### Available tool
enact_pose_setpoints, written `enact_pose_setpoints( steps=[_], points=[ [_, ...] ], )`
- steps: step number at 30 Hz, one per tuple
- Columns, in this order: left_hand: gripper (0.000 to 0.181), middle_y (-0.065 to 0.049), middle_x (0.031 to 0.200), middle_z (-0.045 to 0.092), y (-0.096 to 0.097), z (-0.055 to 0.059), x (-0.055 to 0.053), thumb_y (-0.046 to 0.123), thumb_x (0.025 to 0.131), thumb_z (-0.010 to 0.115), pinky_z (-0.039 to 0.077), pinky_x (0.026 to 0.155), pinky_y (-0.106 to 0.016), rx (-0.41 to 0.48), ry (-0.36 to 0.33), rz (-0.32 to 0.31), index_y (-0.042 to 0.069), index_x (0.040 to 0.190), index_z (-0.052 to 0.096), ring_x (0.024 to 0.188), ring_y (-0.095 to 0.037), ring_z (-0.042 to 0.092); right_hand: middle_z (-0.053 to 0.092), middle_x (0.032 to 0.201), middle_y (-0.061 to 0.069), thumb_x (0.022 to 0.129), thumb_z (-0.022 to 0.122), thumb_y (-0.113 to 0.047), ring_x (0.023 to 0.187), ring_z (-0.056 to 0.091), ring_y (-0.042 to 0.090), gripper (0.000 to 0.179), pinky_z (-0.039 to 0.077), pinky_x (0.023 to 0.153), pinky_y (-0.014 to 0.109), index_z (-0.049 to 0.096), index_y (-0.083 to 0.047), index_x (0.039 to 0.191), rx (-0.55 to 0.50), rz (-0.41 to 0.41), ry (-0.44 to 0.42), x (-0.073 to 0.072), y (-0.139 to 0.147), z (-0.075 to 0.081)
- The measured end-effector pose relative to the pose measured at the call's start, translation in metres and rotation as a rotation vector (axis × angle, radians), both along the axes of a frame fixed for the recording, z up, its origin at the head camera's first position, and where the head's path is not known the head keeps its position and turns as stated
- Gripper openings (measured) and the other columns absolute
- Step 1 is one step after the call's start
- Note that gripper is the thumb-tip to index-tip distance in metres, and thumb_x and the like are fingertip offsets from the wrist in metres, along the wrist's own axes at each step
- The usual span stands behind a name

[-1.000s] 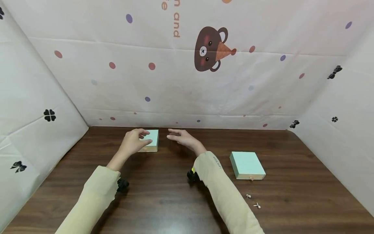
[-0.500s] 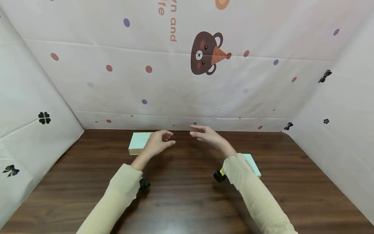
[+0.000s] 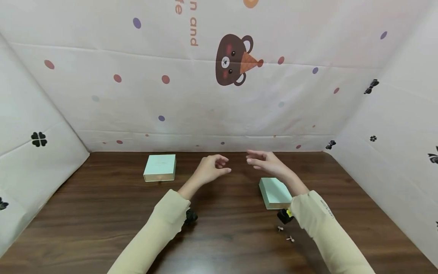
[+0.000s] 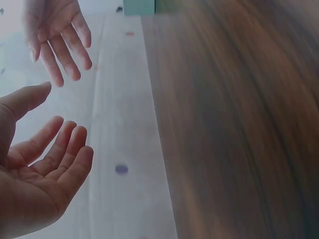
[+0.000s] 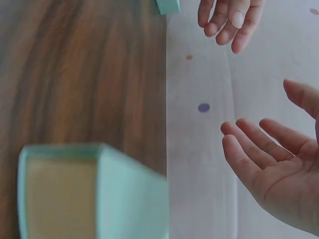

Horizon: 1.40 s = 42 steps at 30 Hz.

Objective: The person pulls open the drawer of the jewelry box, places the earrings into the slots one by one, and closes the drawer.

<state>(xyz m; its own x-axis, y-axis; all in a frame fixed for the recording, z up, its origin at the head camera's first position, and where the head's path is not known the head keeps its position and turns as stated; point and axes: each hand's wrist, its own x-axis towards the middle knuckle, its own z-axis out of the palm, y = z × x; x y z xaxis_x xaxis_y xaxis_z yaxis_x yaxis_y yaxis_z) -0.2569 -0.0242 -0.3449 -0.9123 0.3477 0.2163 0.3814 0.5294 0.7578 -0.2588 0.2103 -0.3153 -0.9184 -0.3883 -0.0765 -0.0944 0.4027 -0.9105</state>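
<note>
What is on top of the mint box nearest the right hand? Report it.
The mint box shows only a bare top. In the head view, the wrist of the right hand blocks its right edge; anything there cannot be seen.

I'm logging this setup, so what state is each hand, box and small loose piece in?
Left hand: empty, fingers loosely curved
Right hand: empty, fingers loosely curved
Left box: looks closed, lying flat
Right box: looks closed, partly hidden
Farther small piece: lying loose
Nearer small piece: lying loose
</note>
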Motion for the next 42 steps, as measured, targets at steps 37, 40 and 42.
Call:
enact_pose_setpoints(
  steps=[37, 40, 42],
  points=[
    [0.071, -0.007, 0.122, 0.055, 0.111, -0.021, 0.019, 0.035, 0.070, 0.078, 0.045, 0.083, -0.024, -0.165, -0.110, -0.220, 0.005, 0.129, 0.051, 0.108, -0.018, 0.052, 0.067, 0.078, 0.011, 0.091, 0.056, -0.020, 0.062, 0.063, 0.012, 0.037, 0.052, 0.058, 0.031, 0.061, 0.015, 0.099, 0.157, 0.037, -0.190, 0.087, 0.102, -0.034],
    [0.074, -0.006, 0.129, 0.050, 0.115, -0.023, 0.021, 0.036, 0.069, 0.079, 0.042, 0.091, -0.029, -0.204, -0.107, -0.195, 0.006, 0.131, 0.049, 0.118, -0.021, 0.045, 0.067, 0.074, 0.010, 0.090, 0.057, -0.021, 0.060, 0.062, 0.012, 0.035, 0.052, 0.056, 0.031, 0.063, 0.013, 0.094, 0.191, 0.038, -0.199, 0.089, 0.100, -0.037],
    [0.076, -0.006, 0.134, 0.047, 0.117, -0.022, 0.022, 0.036, 0.069, 0.079, 0.038, 0.097, -0.032, -0.226, -0.107, -0.181, 0.006, 0.131, 0.048, 0.124, -0.023, 0.040, 0.066, 0.070, 0.009, 0.089, 0.058, -0.021, 0.057, 0.061, 0.013, 0.033, 0.052, 0.053, 0.031, 0.065, 0.011, 0.089, 0.225, 0.028, -0.182, 0.090, 0.098, -0.039]
  ],
)
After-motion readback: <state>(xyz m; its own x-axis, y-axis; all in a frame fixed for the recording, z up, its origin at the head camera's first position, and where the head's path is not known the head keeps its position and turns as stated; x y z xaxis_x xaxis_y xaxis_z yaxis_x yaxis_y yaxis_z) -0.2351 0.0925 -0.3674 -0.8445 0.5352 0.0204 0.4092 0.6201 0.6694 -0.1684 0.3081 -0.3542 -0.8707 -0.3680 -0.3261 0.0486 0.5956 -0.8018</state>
